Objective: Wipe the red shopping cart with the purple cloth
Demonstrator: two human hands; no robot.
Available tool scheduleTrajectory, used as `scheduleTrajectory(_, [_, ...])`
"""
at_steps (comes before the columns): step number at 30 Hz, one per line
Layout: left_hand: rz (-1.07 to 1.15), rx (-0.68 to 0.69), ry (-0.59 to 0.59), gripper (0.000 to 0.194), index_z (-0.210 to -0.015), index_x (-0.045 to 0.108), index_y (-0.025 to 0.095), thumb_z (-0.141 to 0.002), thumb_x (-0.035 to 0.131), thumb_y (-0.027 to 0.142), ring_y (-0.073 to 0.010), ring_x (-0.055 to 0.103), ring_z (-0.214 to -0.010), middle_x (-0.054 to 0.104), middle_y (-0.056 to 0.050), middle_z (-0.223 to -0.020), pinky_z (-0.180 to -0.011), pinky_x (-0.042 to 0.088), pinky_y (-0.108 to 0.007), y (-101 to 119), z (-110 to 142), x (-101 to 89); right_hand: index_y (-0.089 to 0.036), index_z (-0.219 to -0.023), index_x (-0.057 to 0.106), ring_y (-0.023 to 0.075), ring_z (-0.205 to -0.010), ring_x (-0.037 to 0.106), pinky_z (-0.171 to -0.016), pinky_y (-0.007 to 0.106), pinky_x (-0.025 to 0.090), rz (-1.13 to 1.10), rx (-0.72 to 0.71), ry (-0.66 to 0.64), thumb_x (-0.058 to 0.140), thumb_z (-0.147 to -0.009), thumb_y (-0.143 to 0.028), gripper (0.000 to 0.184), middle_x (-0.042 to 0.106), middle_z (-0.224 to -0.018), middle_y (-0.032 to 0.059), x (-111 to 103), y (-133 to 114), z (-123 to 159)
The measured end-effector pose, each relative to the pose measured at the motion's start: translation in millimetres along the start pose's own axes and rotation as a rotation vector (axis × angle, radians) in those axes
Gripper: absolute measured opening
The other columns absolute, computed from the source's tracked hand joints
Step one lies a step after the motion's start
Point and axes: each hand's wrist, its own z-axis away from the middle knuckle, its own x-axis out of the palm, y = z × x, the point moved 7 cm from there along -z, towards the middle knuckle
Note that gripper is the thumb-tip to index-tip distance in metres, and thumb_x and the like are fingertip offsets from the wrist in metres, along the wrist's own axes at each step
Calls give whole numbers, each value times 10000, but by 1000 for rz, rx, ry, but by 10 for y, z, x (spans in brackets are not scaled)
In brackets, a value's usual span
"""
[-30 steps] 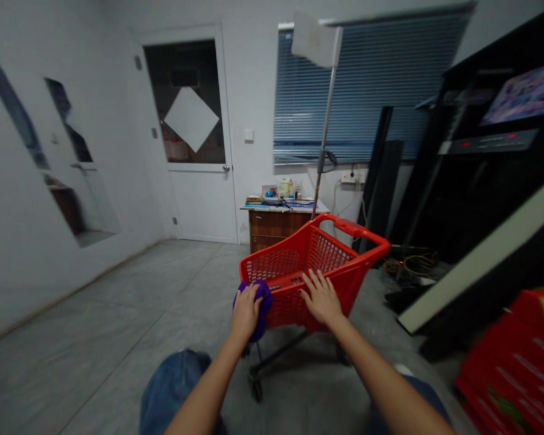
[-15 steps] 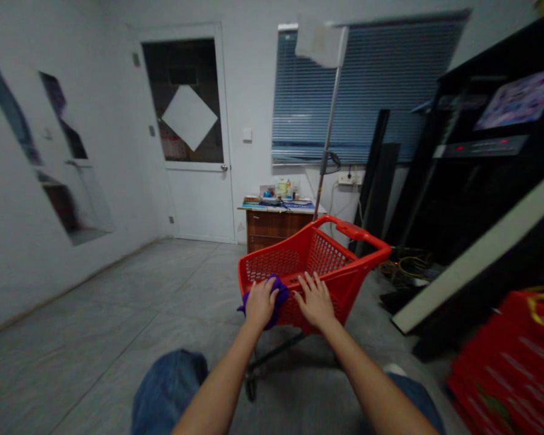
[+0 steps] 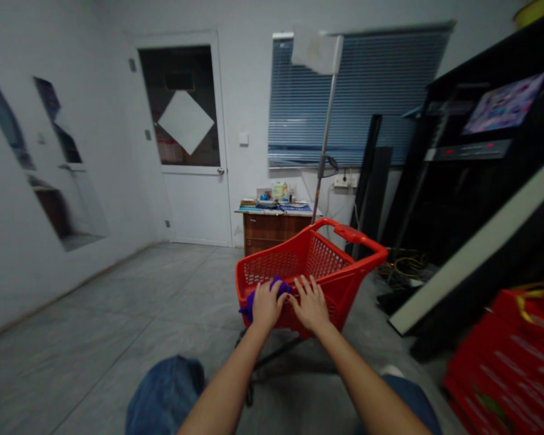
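While left hand (image 3: 266,307) grips purple cloth (image 3: 249,306), right hand (image 3: 312,308) spreads open beside it! Red cart rim (image 3: 344,269) runs beneath both.

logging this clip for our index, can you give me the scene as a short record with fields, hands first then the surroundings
left hand: the left hand holds a purple cloth against the cart's near side
right hand: the right hand rests, fingers spread, on the cart's near upper edge, beside the left
main object: red shopping cart, handle end toward the right
behind cart: wooden drawer cabinet with small items on top
back wall: white door at left, window blinds at right
right foreground: red printed items, blurred
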Motion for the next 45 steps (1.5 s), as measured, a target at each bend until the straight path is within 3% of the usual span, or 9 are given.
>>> scheduleTrajectory(3, [33,21,-72,372,-1307,575,239,-961,528,365,-237,599,-1175,667,-88,-1258,-1145,355,-472,-248,44,-35,-216,-1539,354,248,-1524,137,-1226,426,87,37,-52,-1,253,-1006,-575,651,247,-1639,36,-61,78,-3])
scheduleTrajectory(9, [70,-104,-89,360,-1314,568,243,-978,477,336,-225,569,-1240,645,-76,-1328,-1166,327,-466,-838,193,-187,-127,-1542,333,275,-1526,114,-1226,437,106,59,53,81,292,-997,-552,693,246,-1637,69,-82,257,-45])
scheduleTrajectory(14, [38,-188,-32,408,-1320,573,216,-984,453,412,-263,553,-1256,634,-122,-1324,-1152,336,-502,-509,78,-147,-83,-1539,327,300,-1524,93,-1226,438,113,29,72,92,286,-982,-592,756,289,-1622,78,-28,169,-45])
scheduleTrajectory(17, [38,-104,-36,432,-1341,564,224,-973,477,433,-282,504,-1312,576,-133,-1400,-1159,323,-513,-108,-29,-51,-89,-1541,327,302,-1523,103,-1225,442,122,33,74,91,288,-983,-582,745,289,-1623,74,-32,160,-24])
scheduleTrajectory(20, [54,-25,-66,403,-1333,570,231,-980,473,400,-274,500,-1318,565,-122,-1419,-1157,331,-501,38,-65,-4,-107,-1541,332,304,-1520,119,-1229,443,108,44,54,88,298,-987,-567,721,286,-1625,54,-52,179,5])
scheduleTrajectory(24, [84,-22,-102,368,-1320,571,234,-995,437,342,-232,545,-1276,617,-87,-1370,-1172,319,-473,-333,-8,-56,-115,-1539,341,300,-1521,114,-1233,445,85,41,33,93,287,-988,-573,718,289,-1624,45,-79,165,37])
scheduleTrajectory(29, [132,-184,-97,370,-1302,582,228,-1005,384,328,-224,564,-1261,640,-80,-1350,-1165,326,-484,-860,1,-173,-96,-1538,337,309,-1522,107,-1234,439,71,24,49,100,278,-979,-601,756,293,-1622,62,-49,36,17])
scheduleTrajectory(38, [74,8,-139,374,-1315,574,236,-1001,408,352,-241,533,-1287,611,-111,-1366,-1154,328,-484,-144,-241,-13,-104,-1529,359,271,-1516,167,-1237,436,68,16,-21,76,233,-988,-606,748,296,-1617,75,-35,-157,-25])
scheduleTrajectory(45, [99,-65,-156,367,-1304,572,234,-1004,371,305,-223,546,-1281,627,-89,-1359,-1168,300,-525,-718,-269,-80,-39,-1536,309,292,-1528,107,-1238,452,50,115,107,246,320,-981,-559,760,216,-1634,150,-230,237,95])
